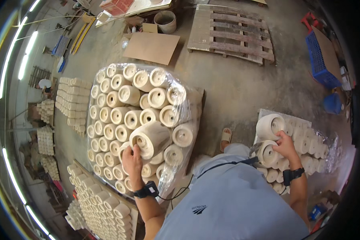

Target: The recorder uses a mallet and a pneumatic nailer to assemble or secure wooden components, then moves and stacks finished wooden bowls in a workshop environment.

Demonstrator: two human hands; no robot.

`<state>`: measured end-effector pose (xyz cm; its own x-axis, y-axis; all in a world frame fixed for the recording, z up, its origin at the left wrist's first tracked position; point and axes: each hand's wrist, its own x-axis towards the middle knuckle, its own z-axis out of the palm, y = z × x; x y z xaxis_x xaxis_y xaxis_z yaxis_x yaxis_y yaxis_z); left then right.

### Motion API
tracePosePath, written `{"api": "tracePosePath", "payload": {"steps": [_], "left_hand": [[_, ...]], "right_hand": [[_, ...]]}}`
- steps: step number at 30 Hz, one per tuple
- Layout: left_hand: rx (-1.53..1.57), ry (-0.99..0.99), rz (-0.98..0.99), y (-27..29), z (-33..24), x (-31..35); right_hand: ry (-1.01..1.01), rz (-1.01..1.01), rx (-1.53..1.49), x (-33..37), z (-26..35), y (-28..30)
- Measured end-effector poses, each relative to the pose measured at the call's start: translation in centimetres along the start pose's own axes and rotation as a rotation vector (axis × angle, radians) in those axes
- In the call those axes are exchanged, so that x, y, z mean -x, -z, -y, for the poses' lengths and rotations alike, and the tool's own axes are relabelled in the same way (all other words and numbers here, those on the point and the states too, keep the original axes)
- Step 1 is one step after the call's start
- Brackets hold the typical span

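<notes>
My left hand (132,160) grips the rim of a pale unglazed clay pot (151,139) lying on its side atop a tall stack of similar pots (120,116) wrapped in clear plastic film. My right hand (285,146) rests on the rim of another pale clay pot (266,154) at the edge of a lower plastic-wrapped stack (308,148) to my right. A further pot (270,126) stands just behind that one. Both wrists wear black bands.
More stacks of pale pots (70,102) stand at left and lower left (104,204). A wooden pallet (232,34), a cardboard sheet (151,47), a bucket (165,21) and a blue crate (321,60) lie on the concrete floor. My sandalled foot (226,138) shows between the stacks.
</notes>
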<state>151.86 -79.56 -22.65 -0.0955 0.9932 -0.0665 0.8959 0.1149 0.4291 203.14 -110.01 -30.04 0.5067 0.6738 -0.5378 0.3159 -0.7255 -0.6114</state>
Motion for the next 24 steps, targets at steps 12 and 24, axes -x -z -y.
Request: {"api": "tracePosePath", "payload": {"steps": [12, 24], "left_hand": [[0.285, -0.182, 0.227, -11.5, -22.5, -10.1], [0.211, -0.4, 0.166, -18.2, -36.3, -26.2]], "right_hand": [[0.048, -0.056, 0.125, -14.8, 5.9, 10.7], [0.032, -0.175, 0.087, -34.5, 16.2, 20.8]]}}
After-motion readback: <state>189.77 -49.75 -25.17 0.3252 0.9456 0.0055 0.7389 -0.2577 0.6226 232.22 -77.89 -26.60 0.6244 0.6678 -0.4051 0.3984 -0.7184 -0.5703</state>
